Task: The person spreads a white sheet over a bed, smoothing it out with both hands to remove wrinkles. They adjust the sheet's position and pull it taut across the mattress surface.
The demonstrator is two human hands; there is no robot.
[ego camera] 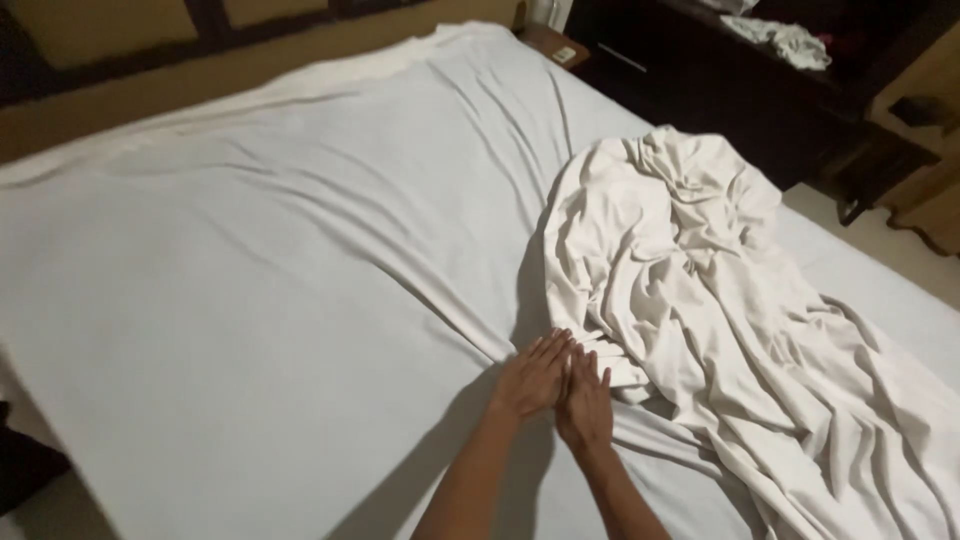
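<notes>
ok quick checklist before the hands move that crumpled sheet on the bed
1. Both hands at the sheet edge: ok, left hand and right hand lie flat, side by side, fingertips at the crumpled sheet.
2. Grip taken: not ok, palms down, fingers extended, nothing pinched.
3. Sheet untangled: not ok, bunched and twisted.
4. Fitted sheet smooth: not ok, long creases.
5. Crumpled sheet's far edge free: cannot tell, runs out of view.
</notes>
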